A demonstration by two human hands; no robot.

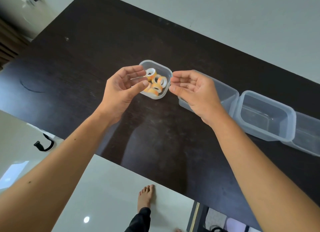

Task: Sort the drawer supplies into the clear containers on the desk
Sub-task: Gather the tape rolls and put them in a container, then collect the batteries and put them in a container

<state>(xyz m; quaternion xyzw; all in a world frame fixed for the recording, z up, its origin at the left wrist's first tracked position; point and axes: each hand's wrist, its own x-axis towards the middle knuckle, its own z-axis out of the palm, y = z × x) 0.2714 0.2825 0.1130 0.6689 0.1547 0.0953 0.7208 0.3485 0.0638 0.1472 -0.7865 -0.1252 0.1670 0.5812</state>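
Hands hover over a dark desk (86, 62) set on a pale glossy floor (110, 188).
Small square clear container (167, 70) of orange tape rolls (156, 88) sits at centre; left hand (122, 89) at its 9 o'clock and right hand (194, 91) at its 3 o'clock, fingers loosely curved and holding nothing. Three larger clear containers (266, 115) run toward 4 o'clock, the nearest partly hidden by the right hand, the last cut off. Blurred object at 10 o'clock is unreadable.
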